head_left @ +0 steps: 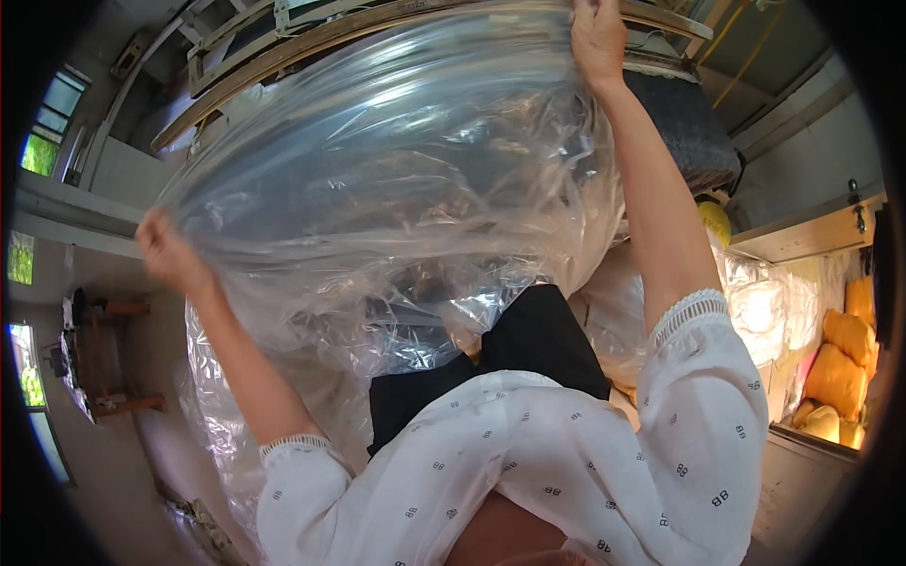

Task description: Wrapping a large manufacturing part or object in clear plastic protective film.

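A wide sheet of clear plastic film (396,160) stretches between my two raised hands, its upper edge pulled into shiny folds. My left hand (170,250) grips the film's left end, closed and slightly blurred. At the top right, my right hand (597,42) is closed on the other end; its fingertips are cut off by the picture's upper edge. Loose, crumpled film hangs below and gathers over and around my legs, which are in black shorts. Whether the film is a single layer or a bag, I cannot tell.
A wooden frame (274,58) runs behind the film along the top. A dark box-like block (684,132) stands beside my right arm. More clear film (755,297) and yellow-orange bundles (835,363) lie at the right. A small wooden stand (113,354) is at the left.
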A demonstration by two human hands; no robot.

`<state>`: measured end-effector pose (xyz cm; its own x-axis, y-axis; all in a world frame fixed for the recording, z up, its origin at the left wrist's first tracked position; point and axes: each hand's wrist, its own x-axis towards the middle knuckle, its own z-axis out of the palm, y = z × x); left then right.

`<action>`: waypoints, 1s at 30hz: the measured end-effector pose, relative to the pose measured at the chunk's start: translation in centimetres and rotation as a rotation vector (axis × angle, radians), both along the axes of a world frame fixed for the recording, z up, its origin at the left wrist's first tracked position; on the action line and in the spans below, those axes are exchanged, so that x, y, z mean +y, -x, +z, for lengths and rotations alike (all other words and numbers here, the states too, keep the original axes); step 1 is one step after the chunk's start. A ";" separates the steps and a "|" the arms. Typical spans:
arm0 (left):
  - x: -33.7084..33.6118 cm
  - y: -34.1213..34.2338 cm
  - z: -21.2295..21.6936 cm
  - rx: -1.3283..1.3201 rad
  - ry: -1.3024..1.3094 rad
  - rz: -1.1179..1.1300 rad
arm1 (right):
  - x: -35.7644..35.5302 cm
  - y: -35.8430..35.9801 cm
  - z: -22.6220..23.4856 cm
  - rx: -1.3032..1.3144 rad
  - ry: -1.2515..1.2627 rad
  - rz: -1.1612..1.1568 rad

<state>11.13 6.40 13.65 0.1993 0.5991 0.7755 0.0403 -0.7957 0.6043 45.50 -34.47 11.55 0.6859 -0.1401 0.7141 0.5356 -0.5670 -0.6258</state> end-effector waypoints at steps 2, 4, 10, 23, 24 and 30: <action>2.7 -6.1 -4.9 0.107 -0.018 -0.172 | -2.8 -2.2 -6.1 0.080 -0.133 0.094; 3.7 -8.8 -9.0 0.387 0.146 -0.133 | -2.9 -3.1 -7.7 0.161 -0.267 0.208; 6.3 -15.5 -9.1 0.232 0.394 -0.274 | -3.6 -3.7 -8.1 0.141 0.092 -0.062; 8.1 -16.2 -9.0 0.410 0.301 -0.076 | -2.8 -4.0 -7.6 0.166 0.104 -0.249; 8.7 -15.8 -9.3 0.369 0.411 -0.160 | -2.7 -4.1 -7.7 0.169 0.030 -0.233; 6.9 -16.0 -8.4 0.338 0.589 -0.262 | -4.2 -5.2 -8.1 0.120 -0.098 -0.218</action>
<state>27.17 13.31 5.22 0.5654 0.7978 0.2094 0.1535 -0.3512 0.9236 50.66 -38.67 3.44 0.7109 -0.3582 0.6053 0.3264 -0.5943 -0.7351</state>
